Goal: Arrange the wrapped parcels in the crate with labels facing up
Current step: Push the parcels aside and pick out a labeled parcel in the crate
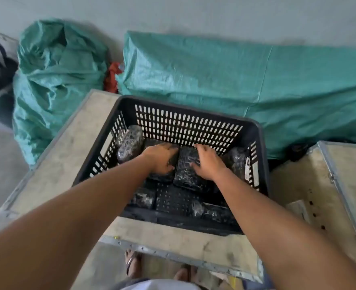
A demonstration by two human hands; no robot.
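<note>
A black slotted plastic crate [185, 120] stands on a wooden box in front of me. Several dark parcels wrapped in shiny film lie inside it. Both my arms reach into the crate. My left hand [161, 159] rests palm down on a parcel [162, 176] at the back middle. My right hand [208, 163] grips the right side of the neighbouring parcel [186, 166], fingers curled over its far end. Another parcel [130, 144] leans on the crate's left wall. One more parcel [236, 159] leans at the right wall beside a white label [250, 171]. No label shows on the parcels' tops.
The crate sits on a pale wooden box [68, 155] with metal edging. A second such box [323, 185] stands to the right. Green woven sacks [53, 76] and a green tarpaulin [246, 80] lie behind by the wall. My sandalled feet [133, 264] show below.
</note>
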